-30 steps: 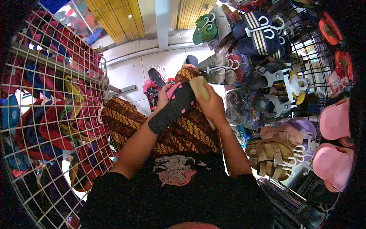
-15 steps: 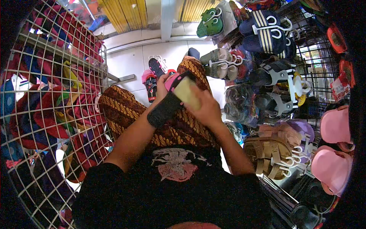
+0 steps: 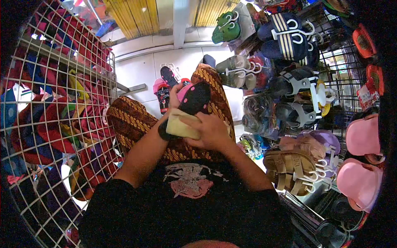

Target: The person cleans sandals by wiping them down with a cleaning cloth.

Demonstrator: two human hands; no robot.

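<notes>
Sponge has slid from far tip of sandal to near end, above lap: wiping stroke has likely covered the sole. Right hand clamps sponge, fingers curled. Left hand grips sandal's far end.

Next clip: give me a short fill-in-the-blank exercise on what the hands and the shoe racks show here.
1. The left hand holds a black sandal marked with ___ dots.
2. The right hand presses a pale pad against the ___.
3. The hangers carrying the tan sandals are ___.
Missing words: pink; sandal; white.
</notes>
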